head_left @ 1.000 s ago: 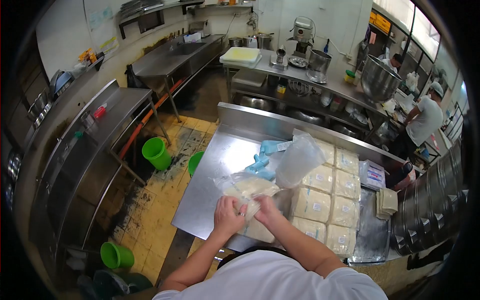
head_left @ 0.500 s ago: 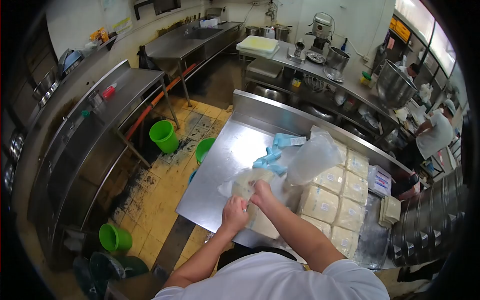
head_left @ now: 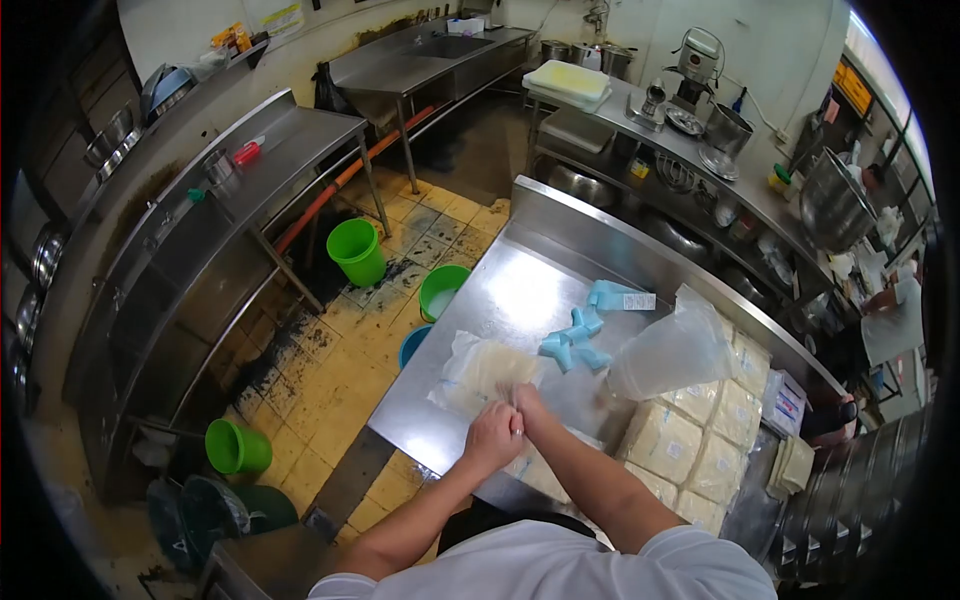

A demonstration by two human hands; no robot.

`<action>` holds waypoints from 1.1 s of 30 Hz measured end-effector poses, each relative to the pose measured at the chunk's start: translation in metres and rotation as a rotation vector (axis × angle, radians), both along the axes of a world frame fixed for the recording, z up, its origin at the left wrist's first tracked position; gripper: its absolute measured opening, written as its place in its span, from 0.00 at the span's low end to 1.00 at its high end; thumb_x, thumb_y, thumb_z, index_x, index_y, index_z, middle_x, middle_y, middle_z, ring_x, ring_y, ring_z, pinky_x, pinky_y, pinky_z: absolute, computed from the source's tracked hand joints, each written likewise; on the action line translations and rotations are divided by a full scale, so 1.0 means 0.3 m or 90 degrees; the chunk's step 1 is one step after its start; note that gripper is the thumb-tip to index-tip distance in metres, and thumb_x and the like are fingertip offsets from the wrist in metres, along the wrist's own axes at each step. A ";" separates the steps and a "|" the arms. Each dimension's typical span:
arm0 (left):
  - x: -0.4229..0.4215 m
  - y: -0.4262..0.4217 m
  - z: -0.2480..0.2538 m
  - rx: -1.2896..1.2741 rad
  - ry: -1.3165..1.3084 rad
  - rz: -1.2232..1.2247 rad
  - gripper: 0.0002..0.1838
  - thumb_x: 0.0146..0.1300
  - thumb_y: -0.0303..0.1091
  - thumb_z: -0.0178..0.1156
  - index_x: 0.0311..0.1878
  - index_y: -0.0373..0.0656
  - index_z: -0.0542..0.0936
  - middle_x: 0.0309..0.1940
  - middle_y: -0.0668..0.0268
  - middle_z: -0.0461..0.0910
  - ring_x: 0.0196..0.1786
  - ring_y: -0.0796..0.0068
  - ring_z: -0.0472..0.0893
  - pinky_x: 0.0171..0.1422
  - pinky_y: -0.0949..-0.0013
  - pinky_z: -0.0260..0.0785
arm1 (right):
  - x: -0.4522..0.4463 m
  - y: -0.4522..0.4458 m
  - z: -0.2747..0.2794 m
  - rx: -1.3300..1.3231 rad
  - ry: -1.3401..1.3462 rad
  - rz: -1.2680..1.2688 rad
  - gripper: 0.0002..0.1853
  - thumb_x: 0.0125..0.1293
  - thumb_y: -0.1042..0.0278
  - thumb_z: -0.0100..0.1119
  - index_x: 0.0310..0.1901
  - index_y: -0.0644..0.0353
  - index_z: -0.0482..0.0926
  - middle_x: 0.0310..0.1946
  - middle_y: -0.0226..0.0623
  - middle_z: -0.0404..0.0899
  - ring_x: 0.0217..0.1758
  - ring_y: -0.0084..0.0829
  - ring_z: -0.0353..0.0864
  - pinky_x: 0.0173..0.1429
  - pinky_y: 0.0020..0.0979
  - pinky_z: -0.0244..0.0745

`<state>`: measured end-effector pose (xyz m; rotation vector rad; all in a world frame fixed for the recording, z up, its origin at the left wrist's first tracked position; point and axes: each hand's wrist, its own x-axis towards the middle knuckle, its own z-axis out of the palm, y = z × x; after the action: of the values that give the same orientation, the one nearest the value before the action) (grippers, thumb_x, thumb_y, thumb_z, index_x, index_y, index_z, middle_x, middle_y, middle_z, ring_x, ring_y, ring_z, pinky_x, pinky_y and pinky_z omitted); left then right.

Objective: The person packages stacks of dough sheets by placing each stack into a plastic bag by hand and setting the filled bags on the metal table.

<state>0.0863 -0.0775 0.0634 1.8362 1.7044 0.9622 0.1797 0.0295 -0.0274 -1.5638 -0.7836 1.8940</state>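
A clear plastic bag with a flat, pale stack inside [head_left: 489, 368] lies at the near left part of the steel table [head_left: 520, 262]. My left hand [head_left: 494, 436] is closed at the bag's near end, a ring on one finger. Against it, my right hand [head_left: 527, 404] is closed on the same end, slightly blurred. Another pale pack [head_left: 540, 474] lies partly hidden under my right forearm. Crumpled blue strips [head_left: 577, 336] and a translucent bag of plastic [head_left: 672, 352] rest beyond my hands. Rows of bagged pale packs [head_left: 664, 440] stand to the right.
Green buckets [head_left: 357, 254] stand on the tiled floor left of the table. A raised steel edge [head_left: 640, 243] runs along the table's far side. Stacked round metal containers [head_left: 850, 490] are at the right. A co-worker in a light shirt [head_left: 893, 320] stands at the far right.
The view has swung, shifting the room's objects rightward. My hands have come together at the bag's near end, and the bag, earlier lifted and bunched, now lies flatter on the table.
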 end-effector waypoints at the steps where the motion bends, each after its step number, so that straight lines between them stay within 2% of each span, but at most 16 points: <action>1: -0.013 0.052 0.028 -0.021 0.017 0.006 0.11 0.67 0.36 0.61 0.40 0.39 0.74 0.38 0.50 0.76 0.47 0.43 0.78 0.53 0.45 0.72 | 0.006 -0.002 -0.059 0.070 0.335 0.048 0.12 0.70 0.66 0.62 0.48 0.65 0.82 0.40 0.45 0.82 0.41 0.45 0.83 0.47 0.50 0.84; 3: 0.003 0.176 0.073 0.073 0.072 0.128 0.09 0.68 0.36 0.60 0.40 0.40 0.76 0.38 0.51 0.79 0.45 0.43 0.80 0.51 0.47 0.73 | -0.016 -0.033 -0.123 0.020 0.303 0.009 0.12 0.70 0.66 0.61 0.49 0.64 0.82 0.41 0.45 0.82 0.42 0.45 0.83 0.48 0.50 0.83; 5: -0.004 0.275 0.098 0.027 0.093 0.123 0.07 0.67 0.36 0.60 0.41 0.42 0.79 0.38 0.52 0.82 0.45 0.44 0.82 0.50 0.47 0.74 | -0.048 -0.056 -0.097 -0.050 0.284 -0.034 0.12 0.70 0.66 0.61 0.50 0.64 0.82 0.42 0.45 0.83 0.43 0.46 0.84 0.49 0.49 0.83; 7: -0.016 0.344 0.092 -0.156 0.077 -0.007 0.06 0.65 0.34 0.59 0.41 0.43 0.80 0.38 0.52 0.84 0.44 0.45 0.84 0.49 0.47 0.75 | -0.061 -0.063 -0.074 -0.084 0.282 -0.051 0.13 0.70 0.65 0.61 0.50 0.64 0.82 0.42 0.46 0.83 0.44 0.46 0.84 0.50 0.49 0.83; 10: 0.026 0.368 0.056 -0.076 0.105 -0.065 0.07 0.62 0.32 0.57 0.41 0.46 0.81 0.38 0.54 0.85 0.42 0.45 0.85 0.47 0.46 0.75 | -0.048 -0.058 -0.058 -0.114 0.287 -0.061 0.13 0.70 0.65 0.61 0.51 0.63 0.82 0.43 0.46 0.83 0.45 0.46 0.84 0.51 0.49 0.83; 16: 0.071 0.321 0.112 -0.070 0.090 -0.093 0.07 0.59 0.30 0.55 0.38 0.47 0.80 0.36 0.56 0.84 0.40 0.46 0.85 0.44 0.43 0.75 | -0.020 -0.039 -0.051 -0.138 0.285 -0.061 0.15 0.69 0.65 0.60 0.53 0.63 0.82 0.45 0.47 0.83 0.48 0.46 0.84 0.54 0.48 0.83; 19: 0.073 0.318 0.090 -0.044 0.090 -0.092 0.07 0.58 0.29 0.54 0.38 0.47 0.80 0.36 0.56 0.84 0.39 0.45 0.85 0.42 0.42 0.75 | -0.012 -0.021 -0.052 -0.138 0.283 -0.055 0.15 0.69 0.65 0.60 0.54 0.62 0.82 0.46 0.47 0.84 0.49 0.46 0.85 0.55 0.47 0.82; 22: 0.082 0.300 0.096 -0.072 0.112 -0.096 0.07 0.60 0.30 0.55 0.40 0.48 0.79 0.37 0.58 0.84 0.40 0.45 0.84 0.46 0.42 0.74 | -0.001 -0.005 -0.059 -0.140 0.275 -0.049 0.16 0.69 0.65 0.59 0.55 0.62 0.82 0.47 0.48 0.84 0.50 0.47 0.85 0.57 0.47 0.82; 25: 0.073 0.245 0.135 -0.051 0.039 -0.049 0.06 0.64 0.35 0.57 0.42 0.46 0.79 0.38 0.55 0.83 0.43 0.44 0.83 0.50 0.43 0.72 | -0.005 -0.002 -0.053 -0.151 0.281 -0.049 0.17 0.69 0.65 0.59 0.56 0.61 0.82 0.48 0.48 0.84 0.52 0.47 0.85 0.58 0.46 0.82; 28: 0.025 0.155 0.155 0.060 0.001 0.036 0.09 0.68 0.37 0.57 0.42 0.41 0.77 0.41 0.49 0.81 0.47 0.41 0.82 0.52 0.42 0.75 | -0.043 -0.007 -0.023 -0.195 0.316 -0.069 0.18 0.69 0.65 0.59 0.57 0.61 0.82 0.49 0.48 0.84 0.53 0.47 0.85 0.60 0.46 0.82; 31: -0.054 0.001 0.066 0.040 0.046 0.149 0.11 0.70 0.38 0.59 0.40 0.39 0.77 0.36 0.48 0.78 0.43 0.42 0.79 0.50 0.43 0.71 | -0.095 0.005 0.009 -0.257 0.369 -0.116 0.18 0.68 0.65 0.58 0.57 0.60 0.82 0.50 0.49 0.84 0.54 0.47 0.85 0.61 0.45 0.81; 33: -0.066 -0.050 0.017 -0.047 0.053 0.102 0.11 0.70 0.37 0.58 0.38 0.39 0.76 0.36 0.50 0.78 0.42 0.42 0.79 0.49 0.43 0.72 | -0.114 0.017 0.020 -0.264 0.384 -0.123 0.19 0.68 0.64 0.58 0.58 0.60 0.82 0.51 0.49 0.85 0.55 0.47 0.85 0.62 0.45 0.81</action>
<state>0.0666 -0.0925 0.0686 1.7362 1.9353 0.8828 0.1456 0.0346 -0.0215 -1.1118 0.0215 2.2915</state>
